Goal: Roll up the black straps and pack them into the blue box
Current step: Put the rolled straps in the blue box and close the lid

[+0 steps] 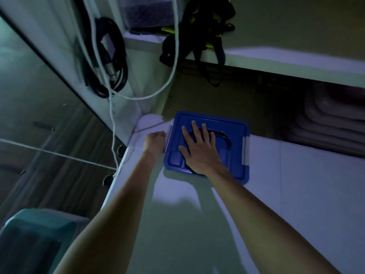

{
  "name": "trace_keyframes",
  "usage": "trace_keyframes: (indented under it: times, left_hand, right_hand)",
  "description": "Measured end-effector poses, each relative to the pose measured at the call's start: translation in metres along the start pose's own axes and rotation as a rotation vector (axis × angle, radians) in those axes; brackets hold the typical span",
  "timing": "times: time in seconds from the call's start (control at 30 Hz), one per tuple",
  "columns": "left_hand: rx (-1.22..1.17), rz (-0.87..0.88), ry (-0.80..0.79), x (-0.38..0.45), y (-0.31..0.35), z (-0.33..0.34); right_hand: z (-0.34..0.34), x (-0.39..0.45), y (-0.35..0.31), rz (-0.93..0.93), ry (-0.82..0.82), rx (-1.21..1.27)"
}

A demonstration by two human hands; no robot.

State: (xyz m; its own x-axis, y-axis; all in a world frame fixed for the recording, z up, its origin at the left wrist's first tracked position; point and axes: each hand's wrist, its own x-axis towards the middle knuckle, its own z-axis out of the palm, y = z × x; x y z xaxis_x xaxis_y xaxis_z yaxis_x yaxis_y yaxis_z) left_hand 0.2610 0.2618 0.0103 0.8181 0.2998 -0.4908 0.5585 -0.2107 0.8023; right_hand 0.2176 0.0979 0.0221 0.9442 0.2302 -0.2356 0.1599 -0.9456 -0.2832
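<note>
The blue box [235,135] stands on a white table with its lid on. A dark handle lies across the lid's middle. My right hand [199,149] rests flat on the lid, fingers spread, partly covering the handle. My left hand [155,143] is curled against the box's left side, on the pale clasp [168,139] there. A matching pale clasp [245,150] shows on the right side. Black straps [207,34] with a yellow-green piece hang over the shelf edge behind the box. The box's contents are hidden.
The white table [296,194] runs toward me and to the right. A white rope [173,56] loops down at the left, beside coiled black cables [112,56] on a wall panel. A teal seat [35,234] stands at the lower left. A dark gap lies behind the box.
</note>
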Motion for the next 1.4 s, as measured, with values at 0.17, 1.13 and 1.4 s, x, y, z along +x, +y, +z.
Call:
trace_keyframes:
  times: [0.17, 1.13, 1.4]
  left_hand:
    - [-0.136, -0.032, -0.1, -0.001, 0.005, -0.011]
    - [0.358, 0.143, -0.031, -0.038, 0.017, 0.022]
    - [0.45, 0.256, -0.161, -0.086, 0.042, 0.105]
  right_hand:
    - [0.006, 0.003, 0.001, 0.024, -0.022, -0.033]
    - [-0.02, -0.063, 0.092, 0.777, 0.341, 0.658]
    - [-0.049, -0.134, 0.176, 0.843, 0.452, 0.767]
